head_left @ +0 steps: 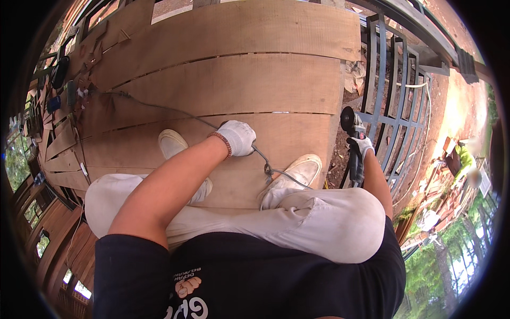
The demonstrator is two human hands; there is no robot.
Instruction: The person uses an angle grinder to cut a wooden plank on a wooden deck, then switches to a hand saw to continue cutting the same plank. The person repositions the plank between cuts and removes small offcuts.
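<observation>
My left hand, in a white knit glove, is closed around a grey power cord above the wooden boards. The cord runs from the left, through my fist, to a loop or knot over my right shoe, and on toward the lower right. My right hand, also gloved, grips a dark angle grinder with its disc upward, beside the right edge of the boards. My legs in light trousers are bent beneath me, and my left shoe rests on the boards.
A dark metal grid frame lies right of the boards, beyond a strip of dirt. Wood offcuts and small tools clutter the left side, near stacked timber. At far right a person in a yellow-green top is among wood scraps.
</observation>
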